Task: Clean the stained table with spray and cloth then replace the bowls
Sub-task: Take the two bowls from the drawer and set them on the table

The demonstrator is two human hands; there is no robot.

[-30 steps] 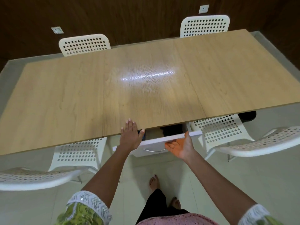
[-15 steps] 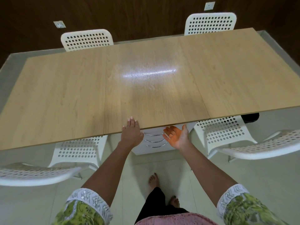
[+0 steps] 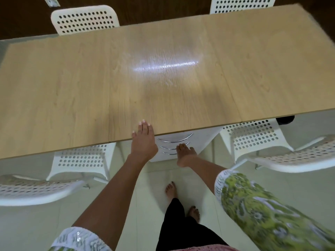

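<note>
The long wooden table [image 3: 72, 91] fills the upper view, its top bare with a light glare near the middle. My left hand [image 3: 143, 140] rests flat on the table's near edge, fingers straight. My right hand [image 3: 184, 153] hangs below the edge with relaxed fingers, in front of a white drawer unit [image 3: 204, 138] whose drawers are all closed. It holds nothing. No bowls, spray bottle or cloth are in view.
White perforated chairs stand around the table: two at the far side [image 3: 85, 19], two tucked under the near edge [image 3: 79, 160], [image 3: 252, 138], and two seats at the sides [image 3: 36, 189], [image 3: 297, 156]. My bare feet [image 3: 171, 190] stand on the pale tiled floor.
The top drawer under the table, open a second ago, has been pushed closed by my right hand, which then dropped lower. My left hand stayed on the table edge.
</note>
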